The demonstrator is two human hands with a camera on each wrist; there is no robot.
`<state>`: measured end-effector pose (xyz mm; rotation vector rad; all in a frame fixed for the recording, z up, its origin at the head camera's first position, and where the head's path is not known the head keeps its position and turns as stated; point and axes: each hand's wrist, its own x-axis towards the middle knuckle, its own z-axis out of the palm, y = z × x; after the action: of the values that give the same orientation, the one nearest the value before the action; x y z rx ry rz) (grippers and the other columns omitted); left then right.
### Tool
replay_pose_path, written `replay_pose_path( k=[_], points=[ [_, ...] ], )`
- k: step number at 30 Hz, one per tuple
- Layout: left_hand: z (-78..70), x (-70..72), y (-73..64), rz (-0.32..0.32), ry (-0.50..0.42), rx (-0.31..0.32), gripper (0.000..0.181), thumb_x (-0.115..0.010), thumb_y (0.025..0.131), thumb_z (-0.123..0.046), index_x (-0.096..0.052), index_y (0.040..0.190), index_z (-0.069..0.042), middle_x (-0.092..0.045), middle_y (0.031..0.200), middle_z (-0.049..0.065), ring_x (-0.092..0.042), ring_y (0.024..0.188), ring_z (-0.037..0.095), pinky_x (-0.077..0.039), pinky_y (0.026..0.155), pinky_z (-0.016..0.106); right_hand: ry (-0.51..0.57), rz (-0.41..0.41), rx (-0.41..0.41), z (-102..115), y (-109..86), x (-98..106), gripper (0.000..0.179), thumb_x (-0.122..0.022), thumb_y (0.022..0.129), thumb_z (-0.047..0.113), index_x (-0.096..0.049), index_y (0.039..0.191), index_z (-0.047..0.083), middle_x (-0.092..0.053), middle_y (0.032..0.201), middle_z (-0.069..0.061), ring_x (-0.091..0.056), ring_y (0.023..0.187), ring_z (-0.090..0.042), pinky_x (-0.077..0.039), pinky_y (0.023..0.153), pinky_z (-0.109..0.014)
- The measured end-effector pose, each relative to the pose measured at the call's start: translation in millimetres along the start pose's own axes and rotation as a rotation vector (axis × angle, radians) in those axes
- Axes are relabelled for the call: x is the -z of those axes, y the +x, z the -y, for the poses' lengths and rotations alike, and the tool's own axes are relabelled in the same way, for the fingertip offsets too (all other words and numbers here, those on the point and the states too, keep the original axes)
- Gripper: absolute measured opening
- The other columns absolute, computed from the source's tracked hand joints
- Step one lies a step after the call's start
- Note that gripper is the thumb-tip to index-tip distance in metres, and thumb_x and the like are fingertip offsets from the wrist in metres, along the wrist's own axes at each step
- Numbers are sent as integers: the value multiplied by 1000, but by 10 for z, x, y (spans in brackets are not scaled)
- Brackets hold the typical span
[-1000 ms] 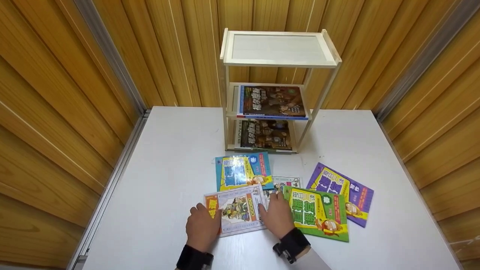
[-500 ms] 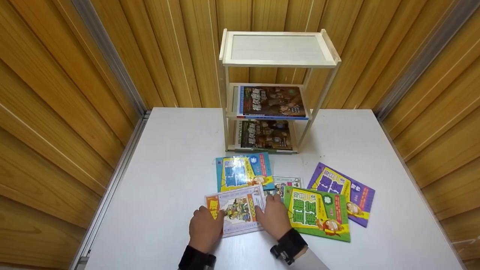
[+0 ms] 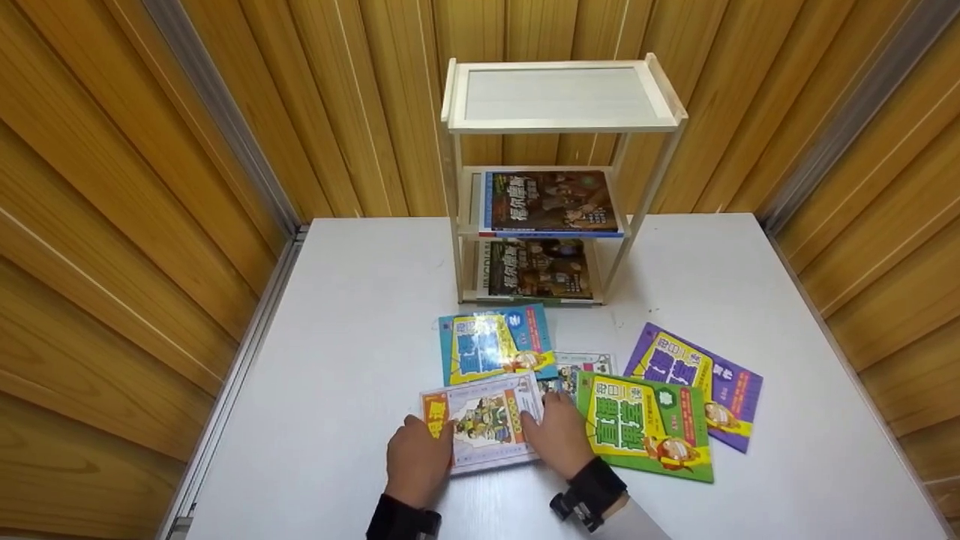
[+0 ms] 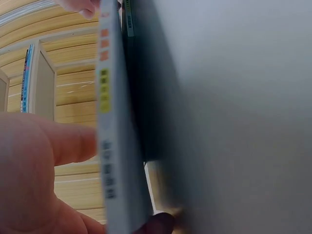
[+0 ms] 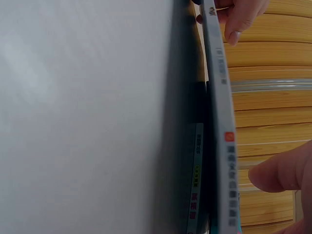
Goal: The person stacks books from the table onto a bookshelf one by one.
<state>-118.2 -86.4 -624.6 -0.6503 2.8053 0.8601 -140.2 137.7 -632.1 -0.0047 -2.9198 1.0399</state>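
Observation:
A lilac-covered comic book (image 3: 487, 424) lies between both hands, lifted slightly, with shadow under its spine in both wrist views. My left hand (image 3: 420, 457) grips its left edge, thumb on the cover and fingertips under the book. At the right edge my right hand (image 3: 566, 435) holds it, thumb over the cover and fingers at the side. The book's spine (image 4: 108, 131) faces the left wrist camera. Behind it is a blue book (image 3: 495, 345), and a partly covered comic book (image 3: 589, 365) shows beyond the right hand.
A green book (image 3: 649, 427) overlaps a purple book (image 3: 739, 397) to the right. At the back of the white table (image 3: 322, 322) stands a three-tier wooden shelf (image 3: 671, 124). Its middle tier bears a brown-covered book (image 3: 559, 199), its bottom tier another dark book (image 3: 547, 270).
The whole head view has shifted slightly to the right. Both hands keep their places at the lilac comic book's edges, and the other books lie as before.

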Motion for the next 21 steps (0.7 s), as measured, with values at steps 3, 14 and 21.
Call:
replay_pose_path(
  k=[3, 14, 21],
  points=[
    [16, -18, 1, -13, -10, -16, 63, -72, 97, -47, -61, 119, 12, -69, 94, 17, -72, 91, 31, -58, 79, 48, 13, -2, -17, 13, -9, -8, 53, -76, 96, 29, -65, 122, -16, -72, 106, -26, -71, 90, -35, -61, 82, -51],
    [13, 10, -17, -91, -10, -70, 51, -68, 102, -42, -62, 105, 8, -65, 83, 16, -70, 81, 31, -56, 72, 46, 56, -11, -5, 48, -55, -53, 49, -68, 101, 20, -55, 133, -14, -70, 108, -23, -70, 84, -30, -60, 77, -46],
    [-18, 21, 3, -49, -58, -36, 53, -64, 105, -41, -55, 119, 9, -67, 93, 18, -73, 90, 32, -59, 75, 47, 146, 14, -50, 89, -59, -36, 44, -63, 106, 19, -47, 138, -6, -64, 80, -6, -56, 60, -14, -47, 55, -31]
  ],
)
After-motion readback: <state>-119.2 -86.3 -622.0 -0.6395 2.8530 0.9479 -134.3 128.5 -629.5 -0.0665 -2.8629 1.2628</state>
